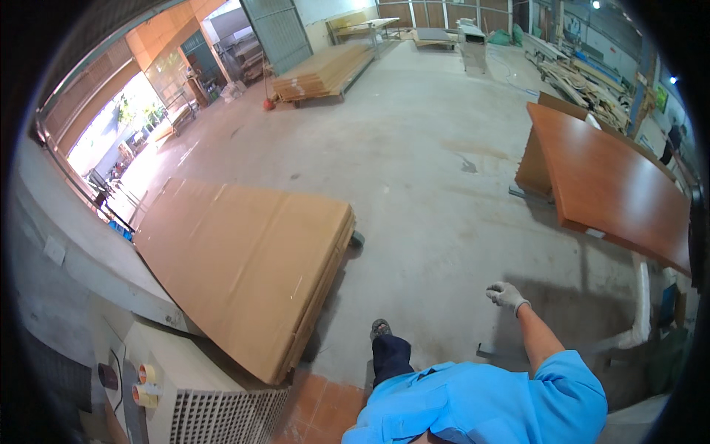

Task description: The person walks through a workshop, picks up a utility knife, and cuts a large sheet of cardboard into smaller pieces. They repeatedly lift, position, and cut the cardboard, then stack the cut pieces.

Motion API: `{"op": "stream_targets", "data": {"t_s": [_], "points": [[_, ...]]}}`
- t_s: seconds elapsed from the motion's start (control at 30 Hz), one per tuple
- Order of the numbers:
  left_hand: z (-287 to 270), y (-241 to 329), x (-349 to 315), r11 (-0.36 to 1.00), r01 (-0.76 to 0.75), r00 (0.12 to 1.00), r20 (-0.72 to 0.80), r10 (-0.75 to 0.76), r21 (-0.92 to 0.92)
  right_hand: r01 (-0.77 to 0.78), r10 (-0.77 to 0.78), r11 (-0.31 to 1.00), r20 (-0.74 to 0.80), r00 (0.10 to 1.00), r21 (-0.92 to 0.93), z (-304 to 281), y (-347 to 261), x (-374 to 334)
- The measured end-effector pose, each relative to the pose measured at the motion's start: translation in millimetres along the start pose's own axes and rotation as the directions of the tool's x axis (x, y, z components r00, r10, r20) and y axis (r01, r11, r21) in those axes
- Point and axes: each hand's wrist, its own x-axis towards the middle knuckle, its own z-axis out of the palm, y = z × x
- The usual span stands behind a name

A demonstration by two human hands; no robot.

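Left of the glossy brown board (pixel 610 181), your right hand (pixel 507 294) hangs, fingers (pixel 496 288) slightly apart; your left I cannot tell.

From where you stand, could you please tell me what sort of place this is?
Probably a woodworking workshop, judging by the reddish-brown panel, the heap of timber strips and the large cardboard stack.

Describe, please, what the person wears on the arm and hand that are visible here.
The right hand wears a pale greyish glove that ends at the wrist. The light blue sleeve is short, leaving the forearm uncovered. The left hand is not in view.
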Motion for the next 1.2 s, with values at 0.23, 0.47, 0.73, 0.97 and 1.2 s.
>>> {"op": "stream_targets", "data": {"t_s": [0.23, 0.47, 0.73, 0.97, 1.2], "points": [[-163, 222, 179, 0.864, -0.331, 0.886, -0.189, 0.422, 0.379, -0.323, 0.323, 0.943, 0.017, 0.946, 0.077, 46, -34, 106], [-249, 563, 321, 0.868, -0.406, 0.728, -0.473, 0.497, 0.287, -0.529, 0.519, 0.844, 0.112, 0.847, 0.085, 54, -47, 105], [-175, 732, 357, 0.7, 0.24, 0.899, -0.426, 0.101, 0.673, -0.526, 0.55, 0.809, -0.02, 0.835, 0.261, -55, -70, 382], [-178, 747, 355, 0.721, 0.346, 0.906, -0.414, -0.09, 0.6, -0.23, 0.243, 0.954, 0.045, 0.969, -0.193, -135, -284, 747], [-203, 751, 432, 0.628, 0.424, 0.889, -0.433, -0.15, 0.653, 0.206, -0.194, 0.974, 0.121, 0.974, -0.097, -51, -524, 927]]}}
